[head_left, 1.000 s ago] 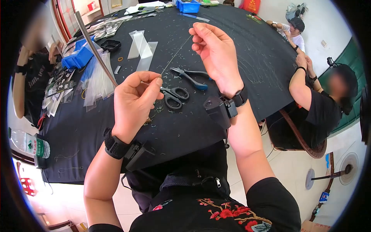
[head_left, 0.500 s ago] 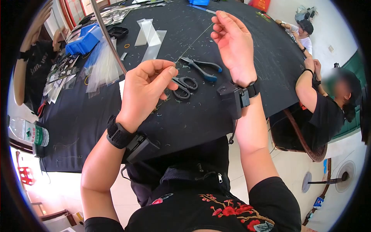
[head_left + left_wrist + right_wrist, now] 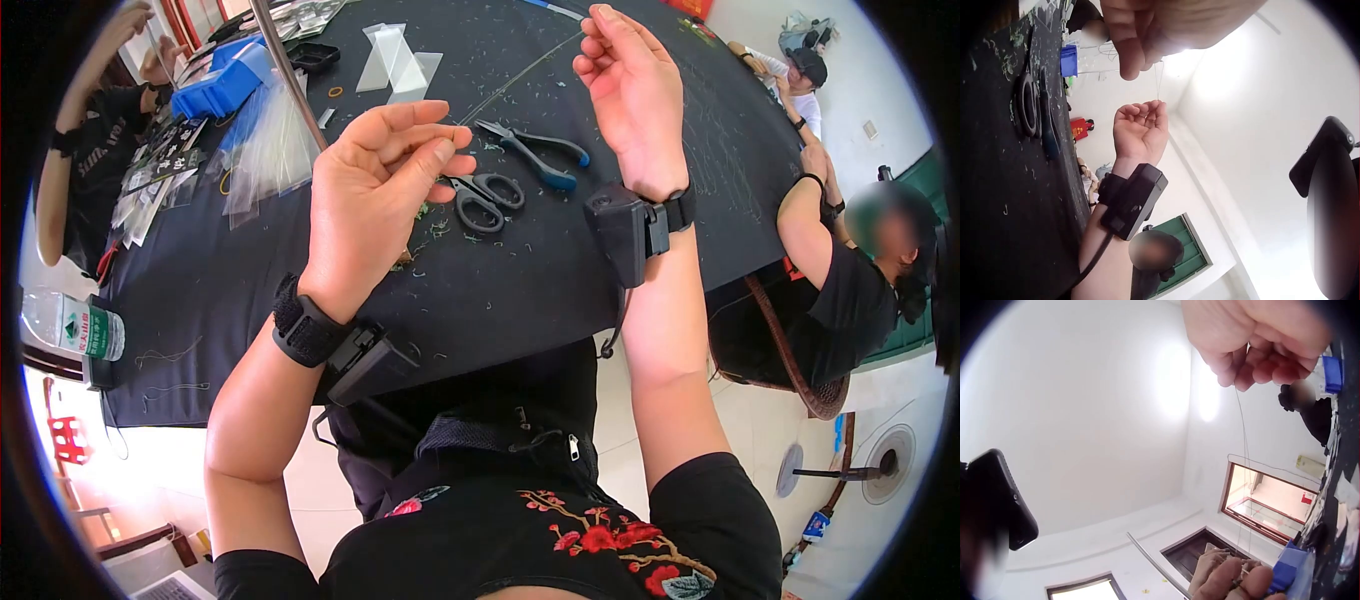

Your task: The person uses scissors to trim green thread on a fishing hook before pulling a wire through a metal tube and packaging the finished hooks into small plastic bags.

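Thin wire [image 3: 530,72] stretched taut btwn L grip [image 3: 385,190] and R grip [image 3: 630,95], raised above the black-cloth table [image 3: 250,300].
L grip pinches the near end w/ thumb + forefinger, other fingers fanned loose; R grip pinches the far end at its fingertips. Wire is hair-thin, straight, pale grey. Below it on the table lie black-handled scissors [image 3: 485,200] just beside blue-handled pliers [image 3: 530,148], amid tiny pale snippings. Clear, flat plastic strips [image 3: 395,65] lie further back.
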Demonstrator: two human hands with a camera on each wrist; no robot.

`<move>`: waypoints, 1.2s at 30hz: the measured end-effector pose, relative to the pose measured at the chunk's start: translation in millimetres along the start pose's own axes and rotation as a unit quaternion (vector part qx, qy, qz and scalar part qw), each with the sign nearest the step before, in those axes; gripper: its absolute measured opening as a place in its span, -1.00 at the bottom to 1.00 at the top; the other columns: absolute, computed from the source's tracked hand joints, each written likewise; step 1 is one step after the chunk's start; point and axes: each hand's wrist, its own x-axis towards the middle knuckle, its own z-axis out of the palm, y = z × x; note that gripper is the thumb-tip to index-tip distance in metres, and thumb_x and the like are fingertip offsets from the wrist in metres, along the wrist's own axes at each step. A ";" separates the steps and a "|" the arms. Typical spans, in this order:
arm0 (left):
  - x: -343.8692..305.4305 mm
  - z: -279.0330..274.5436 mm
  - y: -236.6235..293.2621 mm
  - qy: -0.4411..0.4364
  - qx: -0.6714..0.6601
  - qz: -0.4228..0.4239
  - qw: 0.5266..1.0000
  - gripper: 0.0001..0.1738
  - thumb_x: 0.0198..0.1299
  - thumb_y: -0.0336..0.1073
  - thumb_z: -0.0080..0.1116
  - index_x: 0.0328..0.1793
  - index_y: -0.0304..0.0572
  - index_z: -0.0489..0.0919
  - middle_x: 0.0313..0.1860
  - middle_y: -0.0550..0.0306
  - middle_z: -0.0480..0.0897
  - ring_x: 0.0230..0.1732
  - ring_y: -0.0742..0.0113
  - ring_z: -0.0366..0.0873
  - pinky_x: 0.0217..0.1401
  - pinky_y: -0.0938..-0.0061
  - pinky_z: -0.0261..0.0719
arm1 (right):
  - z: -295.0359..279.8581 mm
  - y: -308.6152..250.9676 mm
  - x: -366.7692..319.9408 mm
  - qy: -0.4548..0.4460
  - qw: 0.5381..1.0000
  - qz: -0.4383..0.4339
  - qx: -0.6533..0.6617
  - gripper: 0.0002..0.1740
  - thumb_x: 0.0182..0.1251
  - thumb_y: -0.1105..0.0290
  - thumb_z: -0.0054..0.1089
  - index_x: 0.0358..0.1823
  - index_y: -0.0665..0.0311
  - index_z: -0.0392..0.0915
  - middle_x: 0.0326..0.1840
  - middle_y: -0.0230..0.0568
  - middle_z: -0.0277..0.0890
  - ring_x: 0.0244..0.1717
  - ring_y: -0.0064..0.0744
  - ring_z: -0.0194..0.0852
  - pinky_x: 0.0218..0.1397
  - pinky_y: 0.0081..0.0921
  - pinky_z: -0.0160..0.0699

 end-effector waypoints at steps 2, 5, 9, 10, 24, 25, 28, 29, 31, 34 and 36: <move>0.8 -0.6 -2.2 -0.003 -0.005 0.010 1.000 -0.71 0.16 -0.45 0.03 0.03 -0.35 0.40 -0.18 -0.03 0.59 -0.22 0.34 0.59 -0.34 0.67 0.52 | 0.0 0.1 -0.2 -0.003 1.000 0.001 0.002 -0.95 0.19 0.46 0.10 -0.36 0.26 0.51 -0.49 -0.34 0.50 -0.55 -0.63 0.39 -0.53 -0.71 0.39; 1.5 -1.0 -3.1 0.002 0.005 0.023 1.000 -0.70 0.15 -0.48 0.04 0.04 -0.34 0.40 -0.18 -0.03 0.58 -0.20 0.32 0.58 -0.30 0.65 0.53 | -1.6 -0.2 0.9 -0.009 1.000 -0.004 0.020 -0.93 0.19 0.45 0.10 -0.33 0.27 0.51 -0.48 -0.35 0.50 -0.55 -0.63 0.39 -0.53 -0.70 0.39; -0.1 0.0 2.5 0.025 0.036 0.031 0.999 -0.70 0.14 -0.49 0.05 0.03 -0.33 0.41 -0.18 0.00 0.59 -0.23 0.37 0.59 -0.36 0.69 0.52 | 2.5 -5.5 -0.5 0.026 0.998 -0.022 0.055 -0.92 0.19 0.46 0.09 -0.30 0.26 0.51 -0.49 -0.37 0.48 -0.54 -0.65 0.38 -0.51 -0.72 0.38; -1.3 0.7 5.2 0.035 0.069 0.026 0.997 -0.70 0.13 -0.49 0.05 0.02 -0.33 0.41 -0.18 0.01 0.59 -0.24 0.39 0.59 -0.38 0.70 0.52 | 4.4 -5.7 -1.2 0.056 0.993 -0.103 0.021 -0.91 0.20 0.46 0.07 -0.29 0.27 0.51 -0.48 -0.38 0.47 -0.53 -0.66 0.37 -0.48 -0.74 0.37; 3.2 -4.4 0.3 0.062 0.233 0.228 0.943 -0.69 0.05 -0.58 0.07 -0.02 -0.28 0.48 -0.29 0.10 0.61 -0.32 0.47 0.58 -0.29 0.66 0.53 | 32.6 21.4 -44.7 -0.271 0.876 -0.184 -0.354 -0.85 0.11 0.38 0.20 -0.39 0.34 0.58 -0.60 -0.33 0.48 -0.59 -0.73 0.32 -0.55 -0.74 0.27; 3.9 -4.3 0.0 0.087 0.237 0.249 0.935 -0.70 0.02 -0.55 0.12 -0.07 -0.21 0.53 -0.36 0.14 0.63 -0.38 0.50 0.59 -0.38 0.68 0.50 | 33.1 19.8 -45.5 -0.272 0.876 -0.185 -0.353 -0.85 0.11 0.38 0.20 -0.39 0.34 0.58 -0.60 -0.33 0.48 -0.59 -0.73 0.32 -0.55 -0.74 0.27; 5.0 -6.1 4.9 0.088 0.303 0.306 0.898 -0.69 0.02 -0.53 0.13 -0.04 -0.18 0.53 -0.36 0.11 0.63 -0.38 0.41 0.60 -0.37 0.63 0.52 | 34.3 16.6 -46.4 -0.277 0.899 -0.117 -0.318 -0.81 0.13 0.35 0.19 -0.38 0.37 0.58 -0.64 -0.41 0.46 -0.59 -0.78 0.29 -0.55 -0.77 0.25; 4.8 -6.0 6.9 0.088 0.303 0.307 0.898 -0.69 0.02 -0.53 0.13 -0.04 -0.18 0.53 -0.36 0.11 0.63 -0.38 0.41 0.60 -0.37 0.63 0.52 | 33.9 17.1 -46.3 -0.290 0.907 -0.086 -0.292 -0.80 0.14 0.35 0.19 -0.38 0.37 0.58 -0.62 -0.44 0.46 -0.57 -0.80 0.28 -0.54 -0.78 0.24; 4.2 -5.3 10.0 0.087 0.350 0.326 0.874 -0.66 0.03 -0.51 0.12 -0.01 -0.13 0.52 -0.36 0.09 0.62 -0.39 0.31 0.59 -0.36 0.57 0.53 | 32.9 18.4 -46.3 -0.301 0.914 -0.055 -0.267 -0.79 0.15 0.34 0.19 -0.37 0.37 0.58 -0.60 -0.47 0.46 -0.55 -0.82 0.28 -0.54 -0.79 0.23; 6.0 -7.3 7.9 0.083 0.369 0.359 0.853 -0.63 0.03 -0.50 0.12 0.02 -0.09 0.51 -0.39 0.10 0.60 -0.41 0.26 0.57 -0.36 0.54 0.53 | 32.8 20.3 -46.2 -0.316 0.918 -0.031 -0.239 -0.80 0.16 0.33 0.19 -0.36 0.35 0.59 -0.56 -0.49 0.47 -0.53 -0.82 0.27 -0.53 -0.80 0.22; 6.9 -9.7 6.5 0.075 0.374 0.357 0.853 -0.62 0.03 -0.51 0.11 0.03 -0.09 0.50 -0.37 0.11 0.60 -0.43 0.29 0.56 -0.37 0.55 0.52 | 32.7 20.0 -45.6 -0.324 0.912 0.001 -0.252 -0.79 0.17 0.34 0.17 -0.33 0.37 0.57 -0.52 -0.45 0.50 -0.49 -0.79 0.33 -0.47 -0.80 0.28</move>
